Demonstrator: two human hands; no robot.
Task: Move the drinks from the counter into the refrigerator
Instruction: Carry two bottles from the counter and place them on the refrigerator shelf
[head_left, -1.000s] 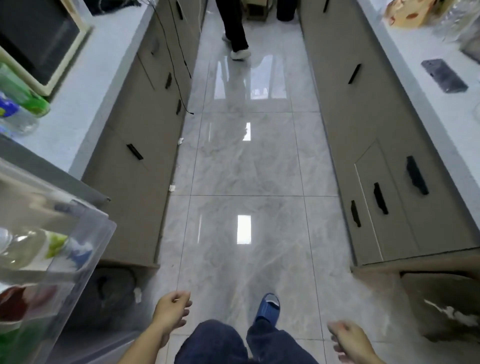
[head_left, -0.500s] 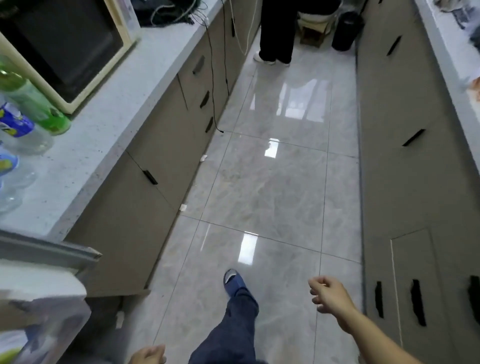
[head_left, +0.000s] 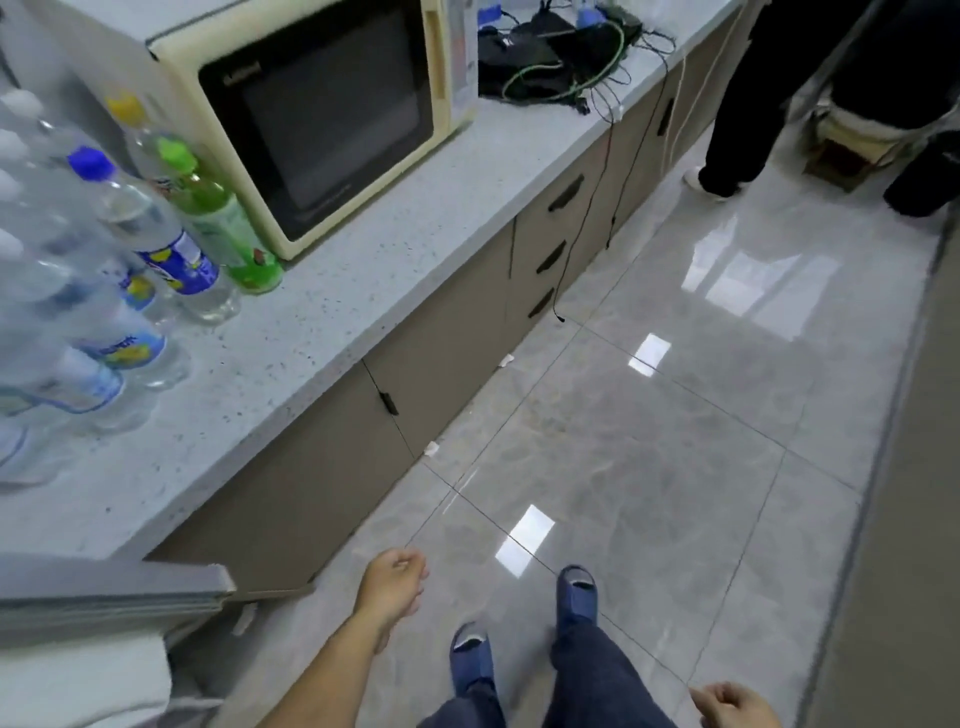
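Note:
Several drink bottles stand on the grey counter at the left: a green-capped bottle, a blue-capped bottle, a yellow-capped one behind them, and clear water bottles blurred at the frame's edge. The refrigerator door's top edge juts in at the lower left. My left hand hangs over the floor beside that door, fingers loosely curled, holding nothing. My right hand shows at the bottom right, also loosely curled and empty.
A cream microwave sits right behind the bottles. Black gear and cables lie farther along the counter. Another person's legs stand at the far end of the aisle. Cabinets line both sides of the glossy tiled floor.
The view has swung left toward the counter, bringing more bottles and the microwave in. My left hand came up and forward; my right hand dropped to the bottom right corner.

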